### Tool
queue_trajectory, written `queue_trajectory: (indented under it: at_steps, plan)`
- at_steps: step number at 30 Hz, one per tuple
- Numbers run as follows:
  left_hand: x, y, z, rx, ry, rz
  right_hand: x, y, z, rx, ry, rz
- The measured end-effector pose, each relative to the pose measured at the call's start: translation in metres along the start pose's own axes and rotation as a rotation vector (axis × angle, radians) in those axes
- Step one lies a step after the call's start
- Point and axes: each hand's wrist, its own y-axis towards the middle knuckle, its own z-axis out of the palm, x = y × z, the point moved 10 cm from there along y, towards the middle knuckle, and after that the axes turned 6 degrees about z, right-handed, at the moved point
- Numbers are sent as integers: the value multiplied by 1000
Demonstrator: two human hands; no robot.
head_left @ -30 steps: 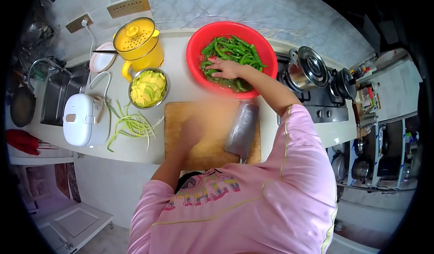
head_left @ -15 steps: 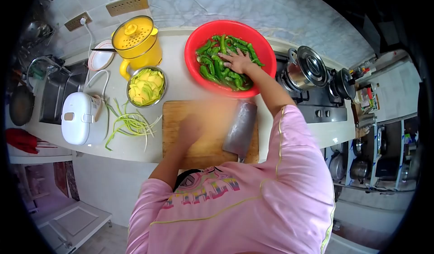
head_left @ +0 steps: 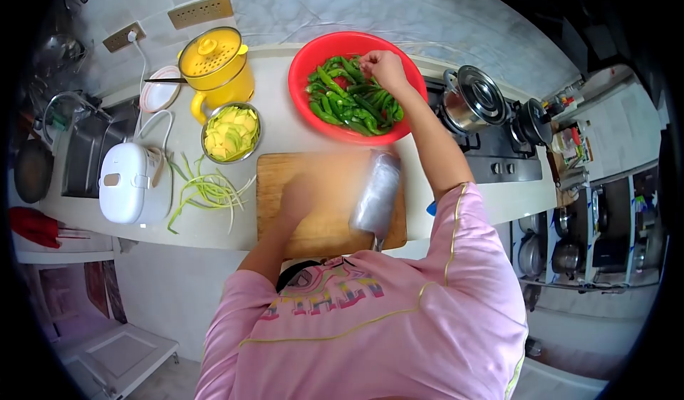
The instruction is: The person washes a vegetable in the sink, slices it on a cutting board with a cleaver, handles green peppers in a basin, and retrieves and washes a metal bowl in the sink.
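Note:
My right hand (head_left: 383,68) is over the far right side of a red basin (head_left: 303,72), its fingers curled together at the edge of the green peppers (head_left: 360,104); whatever they pinch is hidden. My left hand (head_left: 298,197) rests low over the left part of a wooden cutting board (head_left: 324,232), and a hazy blur hides its fingers. On the board's right side lies a cleaver (head_left: 376,200), its broad blade pointing away from me and its handle near my shirt.
A steel bowl of sliced yellow-green vegetable (head_left: 231,135) stands left of the basin, near a yellow pot (head_left: 221,79). Long green stalks (head_left: 210,190) lie beside a white appliance (head_left: 128,183). A lidded steel pot (head_left: 470,101) sits on the stove at right.
My right hand has gone from lying spread on the peppers to curled at their far edge. The peppers have shifted, baring some red basin bottom. My left hand stays over the board.

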Motion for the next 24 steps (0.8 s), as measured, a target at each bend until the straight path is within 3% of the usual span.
queue_trajectory:
  at_steps: [3,6,9,10,12,15,18,19,21,24]
  plan:
    - [-2,3,-1,3,-32,-1,-6,-6,-10,-141,384,-15]
    - [4,0,2,1,-56,-33,-36,-20,25,-53,-546,-11]
    - [-30,21,-27,-1,-134,-12,-3,-29,-30,-273,-78,-31]
    - [-27,14,-19,35,-73,-18,8,-38,-39,-242,34,-18]
    - [-8,8,-1,93,62,-13,2,-48,-43,-192,-173,64]
    - [-4,8,-4,52,-5,-20,-19,-80,-30,-144,-455,64]
    - [-10,10,-13,0,-36,-16,-36,-140,-51,-425,-29,60]
    - [-11,10,-12,1,-40,-24,-39,-167,-51,-434,5,177]
    - [-8,10,-13,1,-41,-39,-53,-222,-37,-466,28,294]
    - [-8,11,-18,-32,-56,-42,-64,-288,3,-292,-201,404]
